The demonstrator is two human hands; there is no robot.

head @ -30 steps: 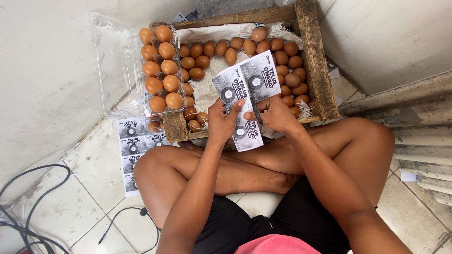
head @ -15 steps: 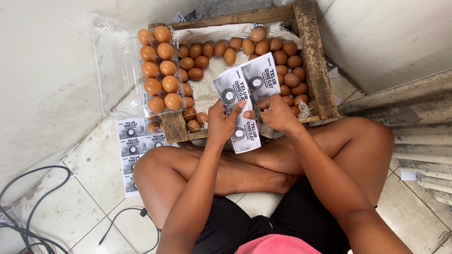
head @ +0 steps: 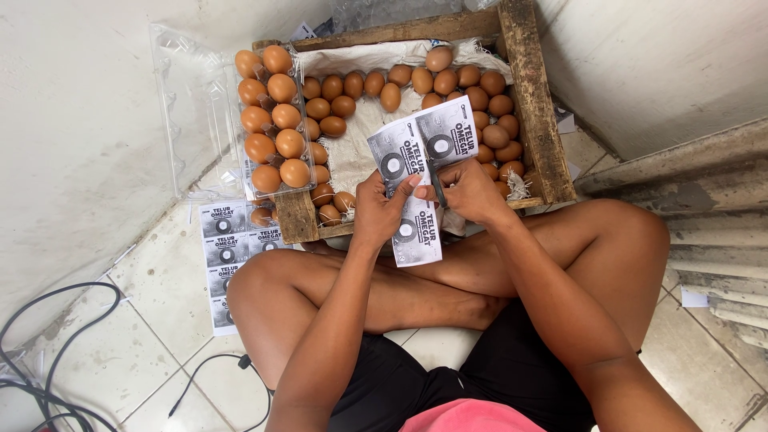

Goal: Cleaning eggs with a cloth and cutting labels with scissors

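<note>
I sit cross-legged on the floor. My left hand (head: 382, 210) pinches a black-and-white printed label sheet (head: 420, 148) from its left side, thumb on top. My right hand (head: 472, 190) is closed around a pair of dark scissors (head: 438, 190), whose blade lies in the sheet between two label columns. A strip of the sheet hangs down below my hands, over my shins. Both hands are held just in front of a wooden crate (head: 534, 104) of brown eggs (head: 480, 96).
A clear plastic egg tray (head: 272, 120) filled with brown eggs rests on the crate's left edge, its lid (head: 188, 112) open against the wall. More label sheets (head: 228, 248) lie on the tiles by my left knee. Black cables (head: 56, 360) trail at the lower left.
Almost nothing has changed. My hands and the label sheet stay in the same place, with only slight shifts of the fingers.
</note>
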